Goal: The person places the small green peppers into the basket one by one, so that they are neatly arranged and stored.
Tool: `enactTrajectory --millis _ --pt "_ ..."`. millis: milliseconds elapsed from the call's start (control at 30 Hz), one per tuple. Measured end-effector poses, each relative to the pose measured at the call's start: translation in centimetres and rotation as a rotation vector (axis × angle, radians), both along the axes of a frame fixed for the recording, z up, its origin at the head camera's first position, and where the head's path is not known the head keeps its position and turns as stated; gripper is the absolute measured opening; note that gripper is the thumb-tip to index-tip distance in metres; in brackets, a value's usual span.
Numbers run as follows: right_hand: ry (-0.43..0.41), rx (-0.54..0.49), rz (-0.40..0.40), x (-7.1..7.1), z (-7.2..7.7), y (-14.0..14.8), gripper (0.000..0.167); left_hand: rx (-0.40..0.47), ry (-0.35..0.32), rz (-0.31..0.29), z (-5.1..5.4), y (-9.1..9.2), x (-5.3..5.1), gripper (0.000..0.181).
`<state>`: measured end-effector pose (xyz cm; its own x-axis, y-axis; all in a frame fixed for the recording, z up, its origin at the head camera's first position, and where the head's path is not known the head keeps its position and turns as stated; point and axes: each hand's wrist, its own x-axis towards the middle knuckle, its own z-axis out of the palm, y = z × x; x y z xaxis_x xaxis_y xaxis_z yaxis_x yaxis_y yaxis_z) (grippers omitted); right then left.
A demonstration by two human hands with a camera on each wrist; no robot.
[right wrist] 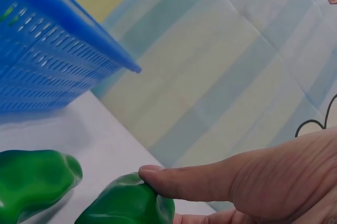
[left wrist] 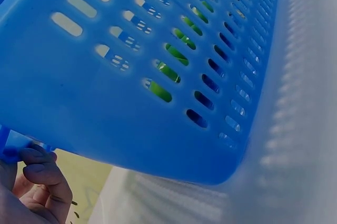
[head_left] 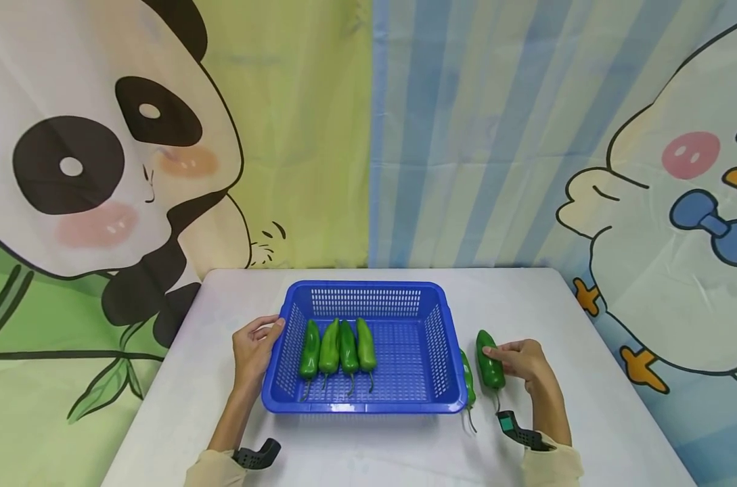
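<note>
A blue plastic basket point(head_left: 405, 408) with slotted walls sits mid-table, several green peppers point(head_left: 347, 348) side by side in its left half. At its left rim, my left hand point(head_left: 254, 352) grips the edge between thumb and fingers; the left wrist view shows the curled fingers at the basket rim point(left wrist: 31, 142). Right of the basket, my right hand point(head_left: 523, 358) pinches a green pepper point(head_left: 490, 365), its stem toward me. In the right wrist view the thumb presses on that pepper point(right wrist: 129, 200). Another green pepper point(head_left: 468, 382) lies beside the basket's right wall, partly hidden by it.
The white table point(head_left: 368, 453) bears the basket and peppers. Behind it hang a yellow-green cloth with a panda point(head_left: 70, 162) and a blue striped cloth with a white bird point(head_left: 660, 270). A black band with a device point(head_left: 255, 454) is on each wrist.
</note>
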<state>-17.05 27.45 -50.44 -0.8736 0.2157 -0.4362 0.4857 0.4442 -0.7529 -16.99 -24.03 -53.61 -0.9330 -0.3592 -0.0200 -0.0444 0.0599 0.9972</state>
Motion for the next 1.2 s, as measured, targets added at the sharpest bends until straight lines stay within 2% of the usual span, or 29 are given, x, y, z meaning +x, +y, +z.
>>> enactTrajectory --millis 367,567,1200 --pt "0.056 -0.035 0.058 0.4 0.7 0.2 0.063 0.003 -0.005 -0.001 0.0 0.1 0.1 0.038" --pt "0.082 -0.044 0.054 0.4 1.0 0.1 0.059 -0.001 0.003 -0.002 0.1 0.1 0.1 0.039" --pt "0.089 -0.047 0.061 0.4 1.5 -0.3 0.061 0.004 0.014 0.000 0.2 0.1 0.1 0.038"
